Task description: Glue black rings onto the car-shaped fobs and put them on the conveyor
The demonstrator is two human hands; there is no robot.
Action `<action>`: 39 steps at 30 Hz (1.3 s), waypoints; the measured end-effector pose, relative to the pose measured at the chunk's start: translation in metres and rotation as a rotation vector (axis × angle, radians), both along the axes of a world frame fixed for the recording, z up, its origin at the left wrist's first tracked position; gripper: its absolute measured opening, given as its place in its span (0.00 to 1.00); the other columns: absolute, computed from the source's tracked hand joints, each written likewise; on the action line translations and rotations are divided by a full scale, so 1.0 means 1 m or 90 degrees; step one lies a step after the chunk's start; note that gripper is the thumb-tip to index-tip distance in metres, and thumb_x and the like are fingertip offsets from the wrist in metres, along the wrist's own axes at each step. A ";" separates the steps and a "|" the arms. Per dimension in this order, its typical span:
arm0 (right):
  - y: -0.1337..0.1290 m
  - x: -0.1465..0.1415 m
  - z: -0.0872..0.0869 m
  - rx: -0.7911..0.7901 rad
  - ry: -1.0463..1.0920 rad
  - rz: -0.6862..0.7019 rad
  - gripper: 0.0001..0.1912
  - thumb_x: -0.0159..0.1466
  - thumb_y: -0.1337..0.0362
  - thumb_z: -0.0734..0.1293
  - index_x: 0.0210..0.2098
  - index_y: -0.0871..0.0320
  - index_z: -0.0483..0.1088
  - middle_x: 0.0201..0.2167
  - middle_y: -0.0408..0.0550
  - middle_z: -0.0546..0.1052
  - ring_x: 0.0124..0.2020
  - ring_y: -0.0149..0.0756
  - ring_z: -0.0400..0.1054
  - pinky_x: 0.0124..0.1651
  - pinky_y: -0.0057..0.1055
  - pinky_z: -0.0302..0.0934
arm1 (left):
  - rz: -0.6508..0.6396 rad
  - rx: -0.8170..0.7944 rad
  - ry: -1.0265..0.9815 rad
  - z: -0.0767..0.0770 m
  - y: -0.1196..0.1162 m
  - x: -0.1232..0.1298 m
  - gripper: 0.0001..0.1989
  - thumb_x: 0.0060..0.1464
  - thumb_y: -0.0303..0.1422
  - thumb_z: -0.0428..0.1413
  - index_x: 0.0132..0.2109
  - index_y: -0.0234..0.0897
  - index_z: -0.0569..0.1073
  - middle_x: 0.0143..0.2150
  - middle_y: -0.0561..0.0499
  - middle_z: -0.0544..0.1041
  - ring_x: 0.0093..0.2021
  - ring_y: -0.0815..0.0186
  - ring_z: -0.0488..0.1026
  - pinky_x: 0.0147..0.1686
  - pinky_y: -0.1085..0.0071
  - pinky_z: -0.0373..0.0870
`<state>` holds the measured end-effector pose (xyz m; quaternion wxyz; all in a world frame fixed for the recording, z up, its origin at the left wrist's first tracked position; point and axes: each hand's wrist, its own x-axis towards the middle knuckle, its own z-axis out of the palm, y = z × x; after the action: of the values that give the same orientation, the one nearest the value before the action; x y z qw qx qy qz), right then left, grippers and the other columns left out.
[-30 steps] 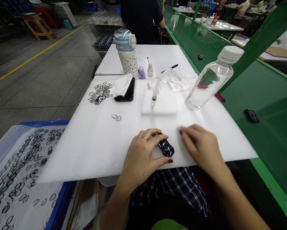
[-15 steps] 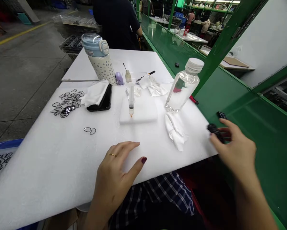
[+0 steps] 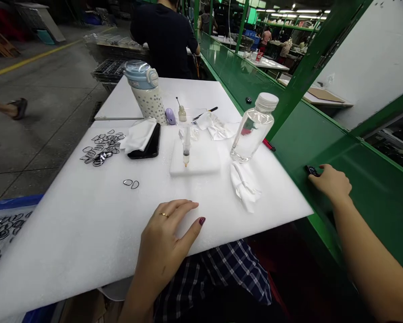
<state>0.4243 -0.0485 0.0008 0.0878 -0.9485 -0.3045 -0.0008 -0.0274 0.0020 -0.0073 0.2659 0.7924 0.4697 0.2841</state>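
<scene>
My left hand rests at the front of the white table, fingers apart and holding nothing. Out on the green surface at the right is my right hand; its thumb and fingers are at a small black piece, and its far fingers are partly hidden. Two thin black rings lie apart from a pile of similar rings at the table's left. A syringe with an amber tip is on a white block in the middle.
A clear bottle stands at the table's right, a crumpled cloth before it. Behind are a dotted cup, a black phone under white cloth, and a small glass bottle. A person in dark clothing sits beyond.
My right hand has moved outward over the green surface, from the table's corner to the black piece. The dark bundle it held is no longer visible. A passer-by's foot has appeared at left.
</scene>
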 end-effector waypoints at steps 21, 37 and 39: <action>0.125 -0.259 0.036 0.350 0.413 0.682 0.19 0.60 0.62 0.68 0.49 0.62 0.67 0.41 0.53 0.76 0.40 0.39 0.71 0.45 0.38 0.66 | 0.028 0.100 0.000 -0.009 -0.040 0.002 0.22 0.53 0.22 0.59 0.54 0.41 0.70 0.43 0.50 0.77 0.41 0.59 0.75 0.39 0.63 0.77; 0.070 -0.271 0.052 0.553 1.061 0.725 0.14 0.60 0.51 0.68 0.36 0.55 0.71 0.29 0.43 0.65 0.31 0.33 0.59 0.39 0.33 0.56 | 0.019 -0.077 -0.098 0.009 -0.003 0.025 0.19 0.41 0.32 0.66 0.44 0.42 0.78 0.44 0.51 0.79 0.47 0.55 0.72 0.47 0.56 0.71; 0.053 -0.277 0.050 0.543 1.152 0.712 0.30 0.56 0.33 0.60 0.24 0.56 0.65 0.22 0.43 0.59 0.25 0.33 0.52 0.33 0.35 0.52 | 0.034 -0.093 -0.107 0.012 -0.001 0.028 0.13 0.42 0.31 0.65 0.39 0.44 0.79 0.39 0.54 0.80 0.43 0.56 0.72 0.43 0.58 0.71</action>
<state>0.1474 0.0041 0.0506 0.5771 -0.2262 -0.4838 0.6179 0.0009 0.0010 0.0050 0.3536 0.7314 0.4864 0.3216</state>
